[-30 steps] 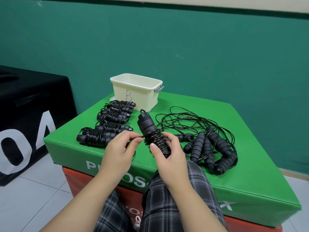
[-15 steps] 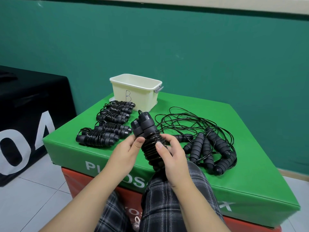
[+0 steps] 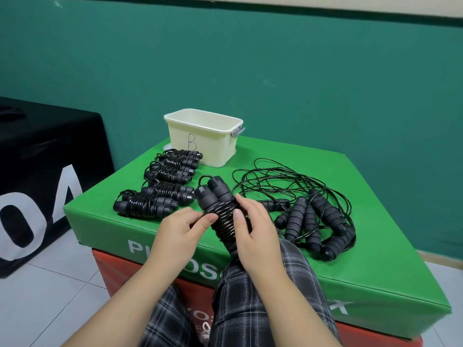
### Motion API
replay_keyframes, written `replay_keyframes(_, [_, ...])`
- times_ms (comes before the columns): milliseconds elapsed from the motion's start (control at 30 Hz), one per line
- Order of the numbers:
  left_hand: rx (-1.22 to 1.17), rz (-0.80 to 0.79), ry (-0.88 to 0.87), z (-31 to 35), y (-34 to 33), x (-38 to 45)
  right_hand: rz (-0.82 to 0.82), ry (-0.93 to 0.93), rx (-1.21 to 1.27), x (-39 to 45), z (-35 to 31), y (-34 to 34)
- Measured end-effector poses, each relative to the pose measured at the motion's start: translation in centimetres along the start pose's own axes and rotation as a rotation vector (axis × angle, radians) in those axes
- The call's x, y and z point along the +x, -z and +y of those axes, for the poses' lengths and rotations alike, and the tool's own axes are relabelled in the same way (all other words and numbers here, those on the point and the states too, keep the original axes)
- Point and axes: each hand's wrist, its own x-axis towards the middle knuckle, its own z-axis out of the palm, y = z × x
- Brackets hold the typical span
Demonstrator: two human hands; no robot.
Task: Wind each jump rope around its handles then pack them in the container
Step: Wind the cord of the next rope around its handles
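2 stacked padded blocks, green (image 3: 350, 259) over red, serve as the table. Cream container (image 3: 200, 144) stands at its far edge. Loose ropes (image 3: 308, 211) sprawl toward the right edge; 5 wound bundles (image 3: 160, 194) line the left. Over the near edge, left hand (image 3: 180, 231) and right hand (image 3: 255, 234) curl their fingers round a wound jump rope (image 3: 223, 216).

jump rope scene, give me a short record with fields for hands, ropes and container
left hand: pinches the cord on the held rope
right hand: grips the held rope
wound ropes: row on green mat, left of the hands
loose ropes: tangled pile, right
container: cream, marked B, at the mat's far edge; inside not visible
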Motion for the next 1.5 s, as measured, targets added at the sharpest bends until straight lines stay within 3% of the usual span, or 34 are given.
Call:
replay_keyframes(167, [0.021,0.017,-0.078,0.1,0.3,0.3,-0.126,-0.042,-0.226,-0.2,-0.8,0.0])
replay_keyframes(300, [-0.002,0.001,-0.083,0.5,0.4,0.3,-0.112,-0.085,-0.245,-0.3,-1.0,-0.2])
replay_keyframes(633, [-0.231,-0.020,0.001,1.7,0.1,0.5,0.002,-0.255,0.339,-0.3,-0.9,0.2])
replay_keyframes(800, [-0.307,0.036,0.105,1.1,-0.4,0.9,-0.021,-0.236,0.476,-0.5,-0.9,0.3])
replay_keyframes(1033, [-0.324,-0.086,0.113,1.2,-0.6,1.3,-0.018,-0.245,0.586,-0.5,-0.8,0.5])
replay_keyframes(1200, [-0.272,-0.227,0.175,0.8,0.3,1.6,-0.071,-0.235,0.564,-0.4,-0.7,0.9])
replay_keyframes(1367, [-0.232,-0.149,0.224,1.3,0.9,1.7,-0.038,-0.212,0.508,-0.3,-0.4,0.4])
replay_keyframes(1500, [-0.225,-0.120,0.271,1.2,1.1,1.5,0.076,-0.049,0.232,-0.1,-0.3,0.2])
